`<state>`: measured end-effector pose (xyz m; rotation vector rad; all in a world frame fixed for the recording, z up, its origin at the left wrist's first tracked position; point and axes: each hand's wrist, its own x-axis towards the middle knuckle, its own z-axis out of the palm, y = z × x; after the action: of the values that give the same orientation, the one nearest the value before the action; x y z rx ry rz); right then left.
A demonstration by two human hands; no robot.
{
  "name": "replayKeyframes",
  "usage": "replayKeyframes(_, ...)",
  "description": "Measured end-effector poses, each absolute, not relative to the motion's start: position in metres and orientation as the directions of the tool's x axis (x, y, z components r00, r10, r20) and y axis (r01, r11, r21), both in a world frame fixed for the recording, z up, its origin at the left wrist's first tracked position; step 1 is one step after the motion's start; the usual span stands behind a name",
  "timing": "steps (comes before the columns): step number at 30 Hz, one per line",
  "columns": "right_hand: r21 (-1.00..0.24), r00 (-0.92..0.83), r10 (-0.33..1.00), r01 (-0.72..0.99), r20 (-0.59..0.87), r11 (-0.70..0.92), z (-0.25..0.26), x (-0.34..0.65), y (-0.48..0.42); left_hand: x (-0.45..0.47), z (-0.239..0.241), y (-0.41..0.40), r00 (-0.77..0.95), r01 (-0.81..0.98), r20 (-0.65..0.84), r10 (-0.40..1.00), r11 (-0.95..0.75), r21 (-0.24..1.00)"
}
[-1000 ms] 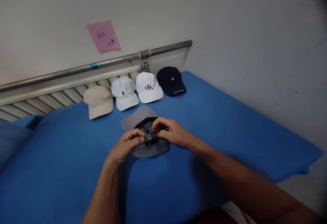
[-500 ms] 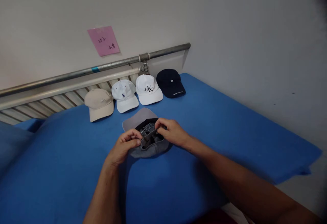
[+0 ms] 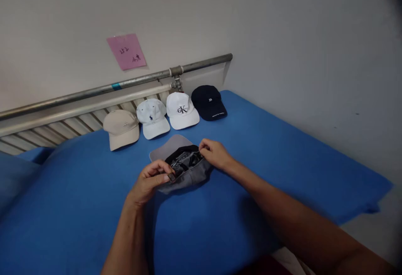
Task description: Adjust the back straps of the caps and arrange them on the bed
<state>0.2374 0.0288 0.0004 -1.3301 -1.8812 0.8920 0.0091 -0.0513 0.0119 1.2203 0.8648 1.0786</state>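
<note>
A grey baseball cap (image 3: 190, 178) rests on the blue sheet in front of me, its brim pointing away and its dark inside showing upward. At the cap's left rear edge, my left hand (image 3: 151, 179) pinches a small buckle (image 3: 171, 177) between thumb and fingers; the buckle looks like dark metal. My right hand (image 3: 214, 153) is closed on the right side of the cap's opening edge, thumb against the curled fingers. Whether a strap end lies in the right fingers is hidden.
Behind the grey cap stand a beige cap (image 3: 122, 129), a white cap with a rider logo (image 3: 153, 118), a white lettered cap (image 3: 182, 110) and a black cap (image 3: 209, 102). A radiator (image 3: 78, 125), a metal pipe (image 3: 147, 78) and a pink note (image 3: 126, 52) are along the wall.
My right hand has moved a little right, away from my left, along the cap's edge. The strap that stretched between both hands no longer spans them. The buckle now shows at my left fingertips.
</note>
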Motion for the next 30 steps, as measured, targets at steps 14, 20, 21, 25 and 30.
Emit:
replayKeyframes(14, -0.911, -0.309, 0.931, 0.296, 0.192, 0.287, 0.000, 0.232, 0.023, -0.027, -0.033, -0.014, -0.214, 0.632, 0.331, 0.919, -0.128, 0.764)
replayKeyframes(20, -0.966, -0.082, 0.976, 0.148, 0.200, 0.211, 0.002, 0.241, 0.034, -0.019, -0.022, -0.026, -0.274, 0.327, 0.205, 0.940, -0.109, 0.939)
replayKeyframes(21, -0.979, -0.022, 0.985, 0.109, 0.170, 0.171, 0.003, 0.245, 0.037, -0.019, -0.018, -0.034, -0.288, 0.332, 0.208, 0.935, -0.107, 0.937)
replayKeyframes(25, -0.997, 0.142, 0.990, -0.077, -0.012, -0.001, 0.004, 0.253, 0.047, -0.031, -0.010, -0.079, -0.353, 0.397, 0.238, 0.905, -0.085, 0.914)
replayKeyframes(30, -0.985, 0.156, 0.980, -0.141, -0.120, -0.098, 0.011, 0.241, 0.041, -0.066, -0.017, -0.153, -0.522, 0.426, 0.263, 0.811, -0.019, 0.904)
